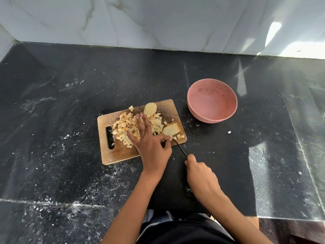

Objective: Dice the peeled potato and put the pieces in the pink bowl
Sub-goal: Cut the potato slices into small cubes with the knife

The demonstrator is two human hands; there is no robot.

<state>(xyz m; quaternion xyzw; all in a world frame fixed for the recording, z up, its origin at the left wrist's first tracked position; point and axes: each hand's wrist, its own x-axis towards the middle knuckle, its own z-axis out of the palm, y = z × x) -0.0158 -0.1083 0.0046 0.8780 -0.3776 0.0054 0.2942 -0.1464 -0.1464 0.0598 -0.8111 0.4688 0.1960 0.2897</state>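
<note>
Potato, peeled and pale yellow, lies mostly as a heap of small dice (pixel 131 127) on the rectangular wooden cutting board (pixel 119 154), with a flat slab (pixel 171 129) near the board's right edge and a rounded end slice (pixel 150 108) at the far side, both uncut. My left hand (pixel 149 143) lies spread over the heap, fingers straight, thumb and forefinger reaching toward the slab. My right hand (pixel 200 175) has its grip clenched round the handle of a thin dark-bladed knife (pixel 180 149), whose tip sits just beside those left fingertips.

That closeness is my main worry: a stroke now could nick the thumb. Loose dice sit at the board's right corner, and one cube (pixel 229 132) already lies on the black stone counter (pixel 70 103); a careless sweep would push more off. The round pink bowl (pixel 195 110) stands apart from the board, empty, so carrying pieces across the gap risks further spills.
</note>
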